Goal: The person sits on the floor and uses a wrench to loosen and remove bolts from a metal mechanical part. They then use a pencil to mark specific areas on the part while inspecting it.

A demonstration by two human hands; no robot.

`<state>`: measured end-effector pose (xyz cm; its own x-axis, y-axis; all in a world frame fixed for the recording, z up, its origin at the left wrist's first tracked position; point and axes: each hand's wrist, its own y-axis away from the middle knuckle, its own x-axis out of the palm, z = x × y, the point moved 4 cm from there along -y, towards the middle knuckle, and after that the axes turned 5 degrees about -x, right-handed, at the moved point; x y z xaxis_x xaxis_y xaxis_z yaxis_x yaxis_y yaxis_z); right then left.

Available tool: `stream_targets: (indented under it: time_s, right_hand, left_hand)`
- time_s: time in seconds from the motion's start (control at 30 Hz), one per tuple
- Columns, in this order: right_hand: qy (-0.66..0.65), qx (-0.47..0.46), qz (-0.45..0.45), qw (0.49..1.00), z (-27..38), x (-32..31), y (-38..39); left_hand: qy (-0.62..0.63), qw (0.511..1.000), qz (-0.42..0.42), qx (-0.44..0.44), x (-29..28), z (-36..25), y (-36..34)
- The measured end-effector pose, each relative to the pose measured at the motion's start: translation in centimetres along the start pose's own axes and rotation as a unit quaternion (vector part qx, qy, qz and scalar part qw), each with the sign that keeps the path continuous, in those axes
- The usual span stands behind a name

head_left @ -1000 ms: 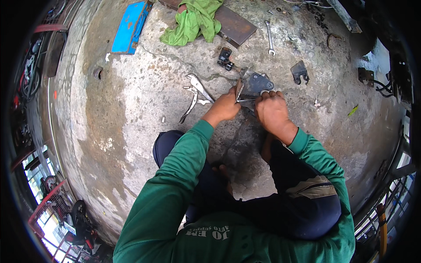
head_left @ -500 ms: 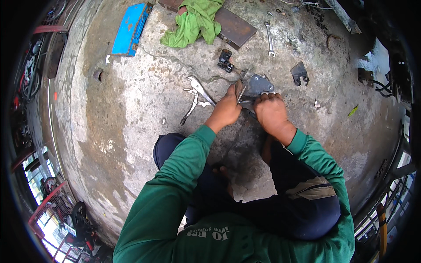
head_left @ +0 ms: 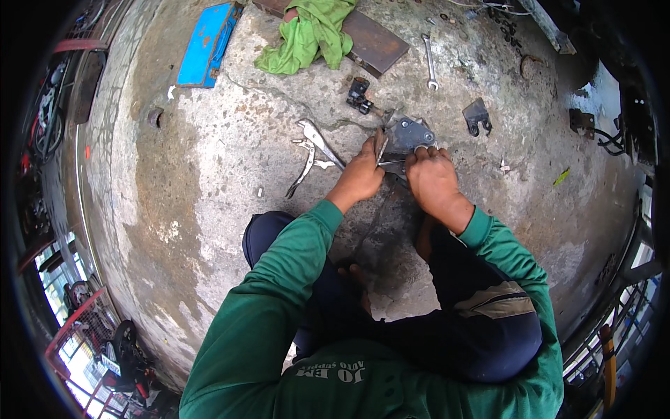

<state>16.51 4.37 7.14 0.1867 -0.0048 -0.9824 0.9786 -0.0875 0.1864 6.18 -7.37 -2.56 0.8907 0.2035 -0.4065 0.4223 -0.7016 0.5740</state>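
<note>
A metal bracket assembly lies on the concrete in front of me, its grey plate carrying bolt heads. From its far-left end a short rod leads toward a black fitting. My left hand is closed on the assembly's left edge, at an upright flat metal piece. At the near right corner, my right hand makes a fist beside the plate; what it grips is mostly hidden. A thin shiny shaft shows between the hands. Left of my left hand, locking pliers rest on the floor.
A combination wrench and a dark notched bracket lie beyond and to the right. Farther off are a green cloth over a brown metal case and a blue metal box. Small hardware is scattered at the far right.
The grey plate has tilted slightly, so its bolt heads show more clearly. Both hands stay in nearly the same place.
</note>
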Motion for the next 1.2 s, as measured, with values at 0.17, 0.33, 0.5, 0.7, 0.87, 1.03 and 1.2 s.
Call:
stream_targets:
  time_s: [0.17,0.33,0.5,0.7,0.87,1.03,1.2]
  right_hand:
    - [-0.017,0.004,0.052,0.998,-0.1,-0.2,-0.3]
    - [-0.021,0.004,0.043,0.999,0.1,-0.5,-0.2]
    - [0.013,-0.019,0.019,1.0,0.3,-0.6,-0.2]
    - [-0.078,0.018,0.146,0.986,-0.3,-1.2,-0.8]
    - [-0.008,-0.016,0.008,1.0,-0.1,-0.9,-0.1]
    - [-0.041,-0.006,0.012,0.999,-0.5,-0.3,-0.2]
    - [-0.012,0.001,-0.029,1.0,-0.2,-0.4,0.2]
  left_hand:
    - [-0.003,1.0,-0.003,-0.001,0.0,-0.1,-0.1]
    - [0.03,1.0,0.002,-0.005,-0.2,-0.2,0.1]
    - [0.064,0.997,0.028,-0.023,-0.9,-1.5,0.7]
    - [0.092,0.994,0.03,-0.043,-0.6,-0.7,0.3]
    - [0.144,0.985,0.056,-0.078,-0.6,-1.4,0.8]
    - [0.154,0.983,0.048,-0.09,-0.5,-1.7,0.8]
    - [0.171,0.98,0.05,-0.092,-0.2,-1.3,0.8]
